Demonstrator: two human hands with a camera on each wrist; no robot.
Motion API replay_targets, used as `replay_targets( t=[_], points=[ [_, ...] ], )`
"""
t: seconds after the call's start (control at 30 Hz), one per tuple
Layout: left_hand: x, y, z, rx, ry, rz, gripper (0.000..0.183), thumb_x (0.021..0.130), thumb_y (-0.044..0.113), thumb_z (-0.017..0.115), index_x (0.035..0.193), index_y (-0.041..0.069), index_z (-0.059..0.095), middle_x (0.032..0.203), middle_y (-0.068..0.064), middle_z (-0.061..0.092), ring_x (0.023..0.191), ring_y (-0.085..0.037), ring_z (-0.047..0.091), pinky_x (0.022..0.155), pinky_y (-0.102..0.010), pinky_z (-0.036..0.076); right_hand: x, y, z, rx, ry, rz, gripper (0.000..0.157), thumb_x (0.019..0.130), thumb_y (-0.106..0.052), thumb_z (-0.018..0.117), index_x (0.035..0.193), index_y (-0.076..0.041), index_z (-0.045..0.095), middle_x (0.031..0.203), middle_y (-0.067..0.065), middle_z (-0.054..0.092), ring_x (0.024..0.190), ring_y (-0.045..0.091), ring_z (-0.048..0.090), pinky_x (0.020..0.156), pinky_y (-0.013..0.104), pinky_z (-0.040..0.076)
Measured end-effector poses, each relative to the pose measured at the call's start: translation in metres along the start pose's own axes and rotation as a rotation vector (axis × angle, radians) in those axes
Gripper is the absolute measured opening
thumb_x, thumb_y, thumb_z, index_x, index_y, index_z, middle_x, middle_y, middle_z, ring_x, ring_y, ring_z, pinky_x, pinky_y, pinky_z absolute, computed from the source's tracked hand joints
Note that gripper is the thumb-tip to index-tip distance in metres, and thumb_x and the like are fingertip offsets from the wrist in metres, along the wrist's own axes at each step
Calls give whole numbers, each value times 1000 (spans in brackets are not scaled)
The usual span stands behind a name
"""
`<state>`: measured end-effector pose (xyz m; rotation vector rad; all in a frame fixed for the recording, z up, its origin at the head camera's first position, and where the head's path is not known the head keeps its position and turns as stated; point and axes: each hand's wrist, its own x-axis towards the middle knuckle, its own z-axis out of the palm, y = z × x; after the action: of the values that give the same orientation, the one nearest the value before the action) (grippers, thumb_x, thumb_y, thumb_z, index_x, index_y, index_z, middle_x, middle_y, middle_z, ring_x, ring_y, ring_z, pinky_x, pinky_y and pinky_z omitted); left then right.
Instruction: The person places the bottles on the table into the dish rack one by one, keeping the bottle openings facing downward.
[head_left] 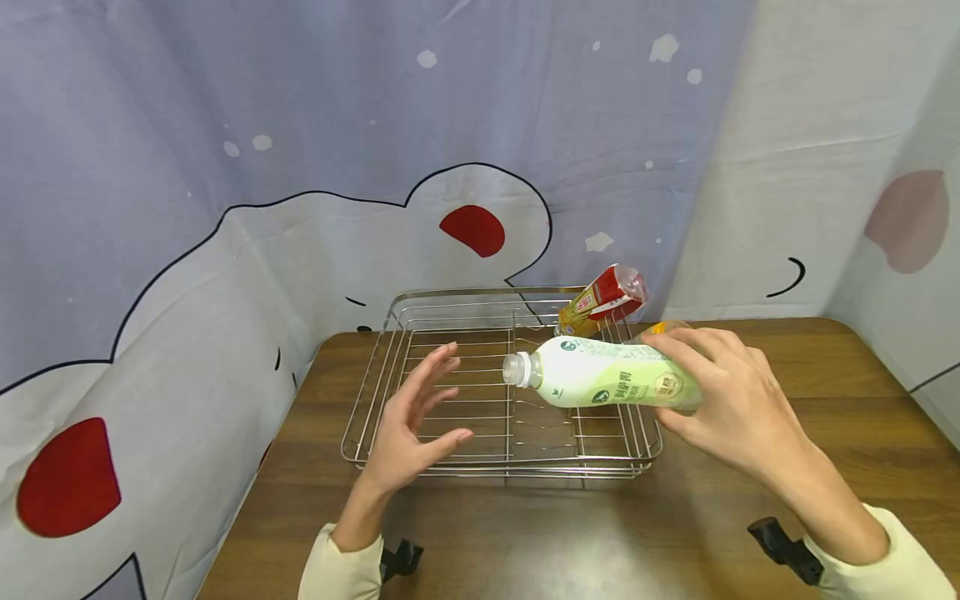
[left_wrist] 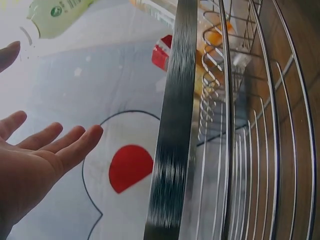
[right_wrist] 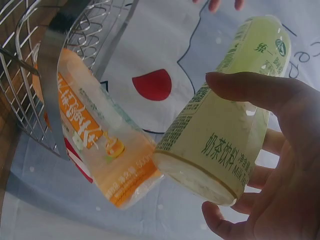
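My right hand (head_left: 738, 387) grips a light green milk tea bottle (head_left: 615, 372) round its base half. The bottle lies almost level above the right part of a metal wire rack (head_left: 480, 292), its pale neck pointing left. In the right wrist view the bottle's base (right_wrist: 197, 180) faces the camera, thumb on one side and fingers on the other. Over the rack's left part, my left hand (head_left: 408, 429) holds nothing, its fingers spread and palm turned toward the bottle neck. A gap separates that hand from the neck.
In the rack's back right corner leans a bottle with a red and yellow label (head_left: 603, 296). Beside it, an orange-labelled bottle (right_wrist: 100, 135) also leans in the rack, mostly hidden in the head view. The rack stands on a wooden table (head_left: 465, 533) before a patterned curtain (head_left: 337, 108).
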<state>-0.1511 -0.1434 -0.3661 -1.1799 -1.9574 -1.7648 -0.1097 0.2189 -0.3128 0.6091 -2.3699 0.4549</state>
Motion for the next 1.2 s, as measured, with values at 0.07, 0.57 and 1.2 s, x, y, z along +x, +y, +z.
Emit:
replay_targets(
  t=[0.07,0.57,1.2],
  points=[
    [2,1,4,-4,-14,5,93,68,-21,76,148,-11,30,152,-23,37,136,-35,41,101,-48,46,0,-2,1,-13,-6,-4,81,49,-13,91,125,-17,64,115,13,64,104,38,56,70,56,43],
    [12,-7,39,-74,-86,32,89,66,-19,79,144,-11,37,147,-23,43,127,-42,49,96,-44,50,-1,-20,10,-93,-53,-77,78,49,-9,88,123,-18,64,116,11,62,109,36,52,78,56,40],
    [6,-11,62,-152,-11,34,70,67,-19,80,132,-9,55,133,-30,54,120,-28,55,75,-40,59,-1,-30,19,-153,-78,-108,76,53,-8,82,126,-17,63,117,12,61,109,35,51,76,55,39]
  ],
)
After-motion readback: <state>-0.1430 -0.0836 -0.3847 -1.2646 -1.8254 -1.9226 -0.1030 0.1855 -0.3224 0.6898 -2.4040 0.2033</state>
